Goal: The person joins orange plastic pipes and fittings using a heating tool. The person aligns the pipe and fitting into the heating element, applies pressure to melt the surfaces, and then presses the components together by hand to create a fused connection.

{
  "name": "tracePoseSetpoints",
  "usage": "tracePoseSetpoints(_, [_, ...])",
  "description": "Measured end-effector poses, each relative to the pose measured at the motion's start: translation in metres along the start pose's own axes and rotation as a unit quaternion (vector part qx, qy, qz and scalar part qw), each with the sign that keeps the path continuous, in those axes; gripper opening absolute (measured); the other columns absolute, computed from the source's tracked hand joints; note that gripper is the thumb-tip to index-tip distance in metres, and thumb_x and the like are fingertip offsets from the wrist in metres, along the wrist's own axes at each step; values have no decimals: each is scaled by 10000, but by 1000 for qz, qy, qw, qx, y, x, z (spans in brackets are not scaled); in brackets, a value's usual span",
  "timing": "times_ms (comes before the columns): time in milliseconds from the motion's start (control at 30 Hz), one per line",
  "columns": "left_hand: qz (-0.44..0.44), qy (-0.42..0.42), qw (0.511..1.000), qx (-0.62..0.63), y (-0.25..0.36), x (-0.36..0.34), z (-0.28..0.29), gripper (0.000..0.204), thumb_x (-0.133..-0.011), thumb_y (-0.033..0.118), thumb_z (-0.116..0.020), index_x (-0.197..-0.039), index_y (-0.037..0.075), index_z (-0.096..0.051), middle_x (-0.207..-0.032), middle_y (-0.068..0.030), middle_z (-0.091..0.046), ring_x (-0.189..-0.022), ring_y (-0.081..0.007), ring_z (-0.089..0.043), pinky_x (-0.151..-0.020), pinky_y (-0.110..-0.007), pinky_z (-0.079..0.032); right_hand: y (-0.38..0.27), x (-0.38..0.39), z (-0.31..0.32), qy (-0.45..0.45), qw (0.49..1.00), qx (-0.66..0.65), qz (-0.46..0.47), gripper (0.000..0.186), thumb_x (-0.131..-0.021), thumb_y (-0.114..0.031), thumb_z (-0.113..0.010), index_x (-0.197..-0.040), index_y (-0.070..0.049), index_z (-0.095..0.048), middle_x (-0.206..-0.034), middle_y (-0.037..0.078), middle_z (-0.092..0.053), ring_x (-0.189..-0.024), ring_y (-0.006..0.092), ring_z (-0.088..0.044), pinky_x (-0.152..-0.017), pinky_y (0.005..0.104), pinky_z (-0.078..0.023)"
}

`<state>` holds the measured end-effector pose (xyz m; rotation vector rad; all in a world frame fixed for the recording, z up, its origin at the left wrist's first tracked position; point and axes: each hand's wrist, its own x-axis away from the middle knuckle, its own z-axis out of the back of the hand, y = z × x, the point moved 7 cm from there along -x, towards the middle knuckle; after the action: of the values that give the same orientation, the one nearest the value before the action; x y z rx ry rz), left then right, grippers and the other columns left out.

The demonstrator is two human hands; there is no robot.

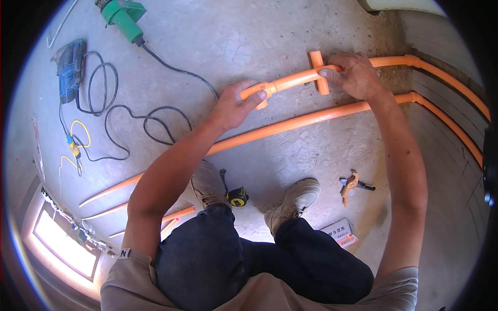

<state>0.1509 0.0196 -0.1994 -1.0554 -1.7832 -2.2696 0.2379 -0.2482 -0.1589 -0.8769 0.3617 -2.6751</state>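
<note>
My left hand (233,103) grips the left end of an upper orange pipe (293,80), at an orange fitting (269,88) with a short downward branch. My right hand (353,75) is closed round the same pipe farther right, thumb along its near side. A short orange pipe piece (322,86) lies crosswise beneath it. The upper line continues right to a bend (412,60) and runs along the wall. Nearer me, a long orange pipe (290,126) lies parallel on the concrete floor, with its own bend (413,97) at the right.
A green power tool (122,20), a blue power tool (70,70), coiled cords and a yellow connector (73,145) lie left. A tape measure (237,196), orange cutter (350,184) and white box (340,232) sit near my feet. A wall (451,197) curves at right.
</note>
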Motion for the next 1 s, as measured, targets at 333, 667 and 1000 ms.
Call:
tracePoseSetpoints(333, [-10, -7, 1000, -8, 8, -6, -7, 420, -986, 322, -649, -1199, -39, -644, -988, -83, -687, -925, -131, -617, -843, -298, -506, 5, 2, 2, 22, 1000, 8, -3, 582, -894, -646, -587, -889, -76, -703, -853, 114, -668, -923, 313, -603, -978, 447, -406])
tracePoseSetpoints(667, [-20, -1, 999, 37, 12, -13, -11, 400, -967, 331, -665, -1169, -15, -677, -979, -111, -716, -923, -148, -656, -841, -324, -525, 12, 0, 0, 20, 1000, 10, -6, 562, -888, -647, -597, -902, -99, -720, -858, 100, -682, -938, 303, -613, -998, 443, -394])
tracePoseSetpoints(1000, [-46, 0, 999, 16, 15, -21, -13, 410, -947, 329, -685, -1167, -16, -683, -941, -102, -711, -874, -147, -654, -804, -319, -527, 16, 1, 2, 35, 999, -1, -3, 587, -881, -654, -599, -918, -81, -720, -866, 122, -689, -953, 320, -618, -1004, 454, -395])
